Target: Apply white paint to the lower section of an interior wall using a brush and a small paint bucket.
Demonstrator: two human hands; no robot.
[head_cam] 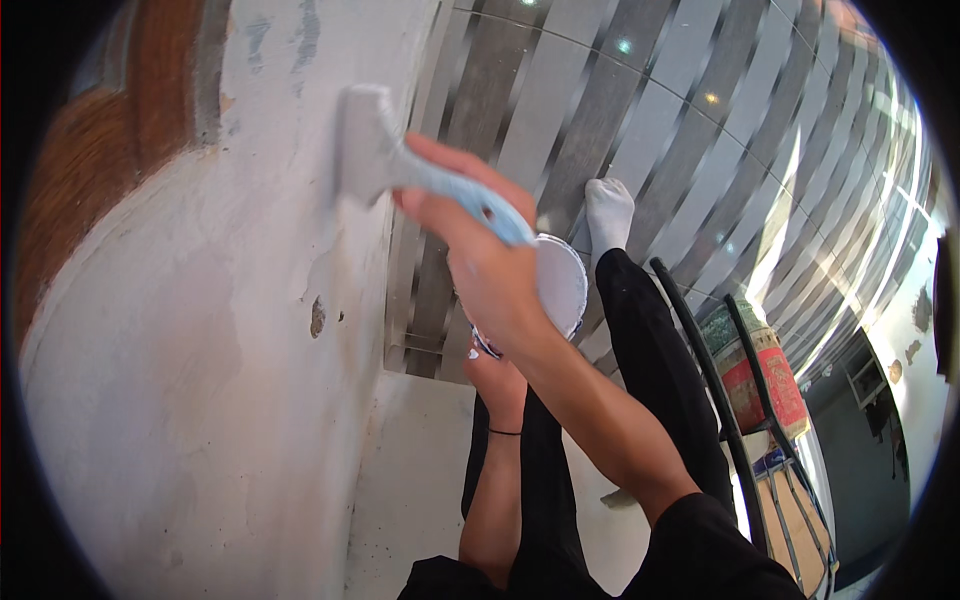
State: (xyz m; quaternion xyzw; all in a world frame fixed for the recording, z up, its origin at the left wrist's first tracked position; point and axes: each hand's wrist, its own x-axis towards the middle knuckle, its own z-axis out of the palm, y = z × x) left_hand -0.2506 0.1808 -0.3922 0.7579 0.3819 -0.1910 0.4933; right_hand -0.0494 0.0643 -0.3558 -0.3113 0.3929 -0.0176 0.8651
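My right hand grips the light blue handle of a wide flat paintbrush, blurred by motion. Its white-coated bristles are at the pale, patchy wall; I cannot tell if they press on it. Under my right wrist is a round paint tub with a whitish inside and paint smears on its rim. My left hand, with white paint on its fingers, holds the tub's near side and is partly hidden by my right forearm.
Brown wooden trim curves along the wall at upper left. The plaster has a chipped hole. My socked foot rests on striped floor tiles. At right, a black metal frame stands by a worn red and green container.
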